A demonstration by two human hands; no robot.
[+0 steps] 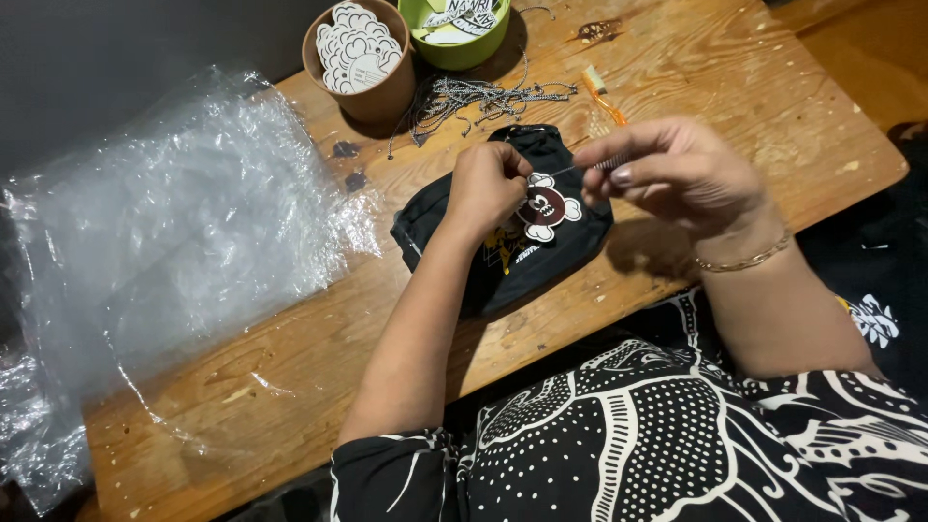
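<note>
A small black pouch (464,251) lies on the wooden table (319,358). A flower-shaped tag (547,206), white with a dark red centre, rests on it. My left hand (486,184) pinches the tag's top edge above the pouch. My right hand (669,169) holds the end of a thin black-and-white cord (565,170) that runs from its fingertips towards the left hand. Whether the cord passes through the tag is too small to tell.
A pile of clear plastic bags (164,232) covers the table's left side. At the back stand a brown cup (372,92) of white tags and a green bowl (462,50). Loose cords (474,97) and an orange tool (603,97) lie behind the pouch.
</note>
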